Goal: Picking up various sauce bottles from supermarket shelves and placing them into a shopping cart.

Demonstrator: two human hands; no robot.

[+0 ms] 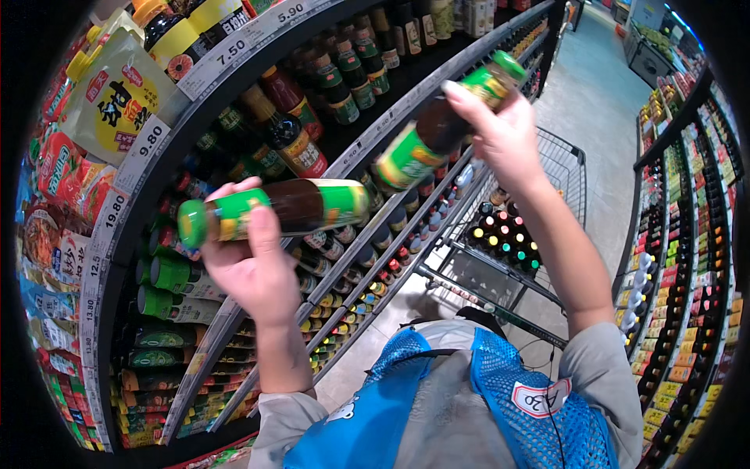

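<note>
My left hand [255,264] grips a dark sauce bottle [293,205] by its neck end. It lies nearly level, green cap to the left, with green and yellow labels. In my right hand [507,135] is a similar bottle [413,155], tilted, its green cap up at the right and its base down at the left. Both bottles are held in front of the shelf rack and look a little blurred. Behind them, a row of dark sauce bottles [296,140] stands on a shelf, one with a red and brown label.
A shopping cart [577,155] stands ahead on the right, holding a crate of bottles with coloured caps [504,231]. Shelf rails with price tags [375,132] run diagonally close to my hands. Seasoning pouches [117,94] fill the left shelf. Another stocked shelf [679,264] lines the aisle's right side.
</note>
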